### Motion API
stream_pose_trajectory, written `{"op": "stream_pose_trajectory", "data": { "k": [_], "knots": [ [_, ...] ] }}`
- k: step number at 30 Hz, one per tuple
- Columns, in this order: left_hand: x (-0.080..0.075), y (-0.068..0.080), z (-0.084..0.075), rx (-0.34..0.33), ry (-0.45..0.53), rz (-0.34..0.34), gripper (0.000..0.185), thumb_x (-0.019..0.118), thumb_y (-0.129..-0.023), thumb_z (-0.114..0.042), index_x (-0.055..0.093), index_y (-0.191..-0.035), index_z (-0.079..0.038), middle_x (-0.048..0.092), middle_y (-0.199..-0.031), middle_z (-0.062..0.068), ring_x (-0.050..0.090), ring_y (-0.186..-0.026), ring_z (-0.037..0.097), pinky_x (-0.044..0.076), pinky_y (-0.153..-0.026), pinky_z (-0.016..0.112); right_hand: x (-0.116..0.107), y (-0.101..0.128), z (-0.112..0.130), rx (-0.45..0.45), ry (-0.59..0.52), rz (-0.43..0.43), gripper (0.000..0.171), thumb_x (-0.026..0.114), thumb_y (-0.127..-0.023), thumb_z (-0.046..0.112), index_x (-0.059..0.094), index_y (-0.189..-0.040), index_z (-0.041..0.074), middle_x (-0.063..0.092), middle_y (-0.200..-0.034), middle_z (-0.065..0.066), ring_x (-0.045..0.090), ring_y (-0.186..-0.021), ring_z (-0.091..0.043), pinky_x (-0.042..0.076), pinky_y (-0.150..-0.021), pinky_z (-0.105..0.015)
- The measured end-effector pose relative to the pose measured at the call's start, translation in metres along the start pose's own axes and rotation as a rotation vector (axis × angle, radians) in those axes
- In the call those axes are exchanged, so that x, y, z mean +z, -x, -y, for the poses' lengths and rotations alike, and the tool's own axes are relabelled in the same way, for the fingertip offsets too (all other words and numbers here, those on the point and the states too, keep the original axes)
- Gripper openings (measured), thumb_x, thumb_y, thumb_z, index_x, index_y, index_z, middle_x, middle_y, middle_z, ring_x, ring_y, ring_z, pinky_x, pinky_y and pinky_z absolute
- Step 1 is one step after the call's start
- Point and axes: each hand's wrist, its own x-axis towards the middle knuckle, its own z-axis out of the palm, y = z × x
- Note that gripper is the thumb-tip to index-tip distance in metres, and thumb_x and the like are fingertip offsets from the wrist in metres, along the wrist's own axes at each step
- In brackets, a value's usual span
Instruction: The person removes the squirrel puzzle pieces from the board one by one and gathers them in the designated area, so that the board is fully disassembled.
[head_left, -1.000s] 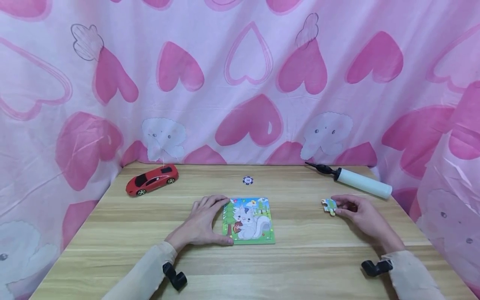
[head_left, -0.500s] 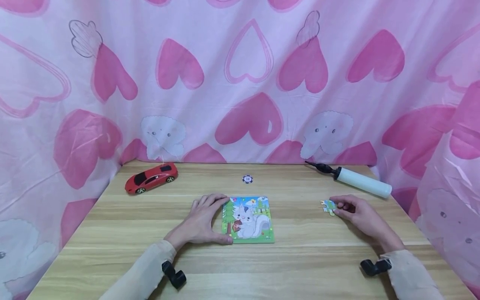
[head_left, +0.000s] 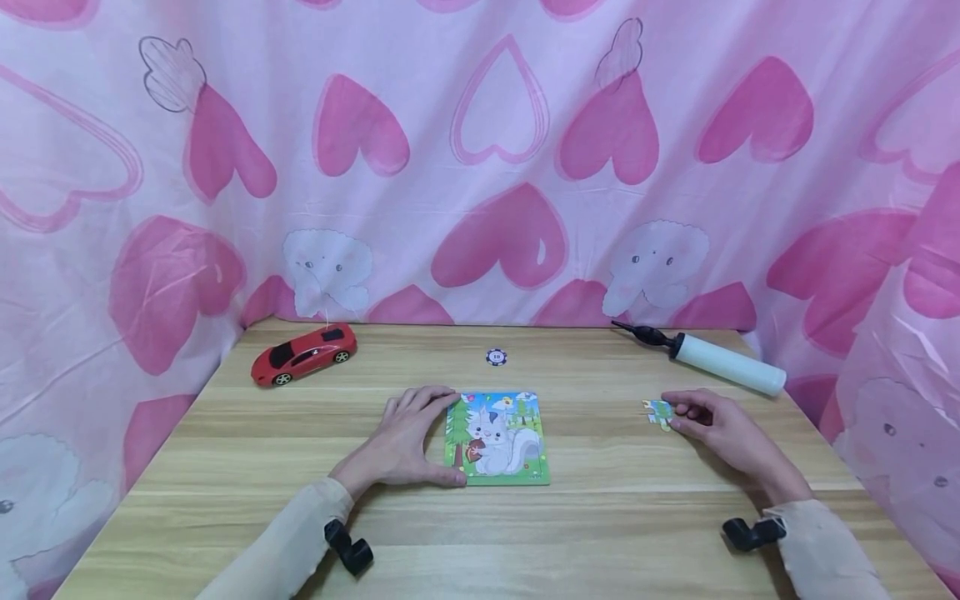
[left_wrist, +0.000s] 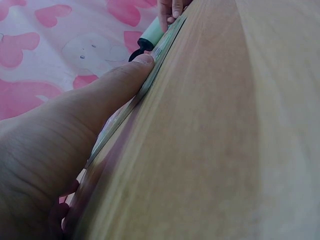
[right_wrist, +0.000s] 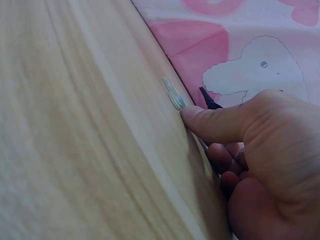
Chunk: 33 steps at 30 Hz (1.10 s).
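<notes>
A square jigsaw puzzle with a white squirrel picture lies in the middle of the wooden table in the head view. My left hand spans its left side, thumb at the near corner and forefinger at the far corner. In the left wrist view the thumb lies along the puzzle's near edge. Off to the right, my right hand pinches a green and blue jigsaw piece between thumb and forefinger. Seen from the right wrist, the jigsaw piece pokes out past the thumb tip, close over the table.
A red toy car stands at the back left. Behind the puzzle lies a poker chip marked 10. A pale hand pump with a black nozzle rests at the back right. Pink heart-patterned cloth hangs around the table.
The jigsaw piece in my right hand has tipped flatter over the past second. My left hand stays in place at the puzzle. The head view has shifted slightly.
</notes>
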Motion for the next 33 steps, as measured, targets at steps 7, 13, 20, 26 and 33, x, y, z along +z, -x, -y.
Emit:
{"op": "stream_pose_trajectory", "data": {
  "k": [7,13,20,26,33],
  "knots": [
    [0.0,0.0,0.0,0.001,-0.001,0.0,0.131,0.083,-0.069,-0.091,0.044,-0.172,-0.019,0.039,-0.174,0.001,0.035,-0.158,0.031,0.029,-0.123,0.06,0.0,0.002,0.001,0.008,-0.043,0.005,0.046,0.078,-0.106,0.014,0.068,-0.148,0.001,0.069,-0.119,-0.01,0.059,-0.102,-0.009,0.046,-0.087,-0.016],
    [-0.001,0.0,0.0,0.001,-0.004,0.003,0.131,0.083,-0.069,-0.091,0.044,-0.172,-0.019,0.039,-0.175,0.0,0.035,-0.158,0.03,0.029,-0.123,0.06,-0.003,0.005,-0.002,0.037,-0.165,0.011,0.049,0.075,-0.108,0.014,0.063,-0.154,0.002,0.068,-0.125,-0.015,0.06,-0.106,-0.012,0.049,-0.088,-0.017],
    [0.0,0.001,-0.002,0.0,0.0,0.011,0.131,0.082,-0.07,-0.092,0.044,-0.172,-0.02,0.038,-0.175,0.0,0.035,-0.156,0.03,0.028,-0.124,0.061,-0.004,0.007,0.005,0.064,-0.232,-0.023,0.058,0.075,-0.109,0.021,0.056,-0.161,0.004,0.069,-0.135,-0.019,0.065,-0.11,-0.008,0.05,-0.091,-0.016],
    [0.001,0.002,-0.003,0.004,0.0,0.013,0.131,0.083,-0.07,-0.091,0.043,-0.172,-0.02,0.039,-0.174,0.001,0.035,-0.157,0.03,0.029,-0.123,0.061,0.005,0.0,0.039,0.021,-0.257,-0.077,0.06,0.077,-0.108,0.029,0.057,-0.161,0.008,0.065,-0.146,-0.019,0.067,-0.112,-0.008,0.054,-0.09,-0.018],
    [-0.001,0.001,-0.002,0.006,-0.005,-0.003,0.131,0.084,-0.069,-0.091,0.044,-0.172,-0.019,0.04,-0.174,0.0,0.035,-0.157,0.029,0.03,-0.122,0.06,0.018,-0.03,0.086,-0.108,-0.345,-0.129,0.053,0.079,-0.107,0.02,0.062,-0.156,0.008,0.07,-0.135,-0.001,0.069,-0.109,-0.01,0.057,-0.086,-0.02]
  ]
}}
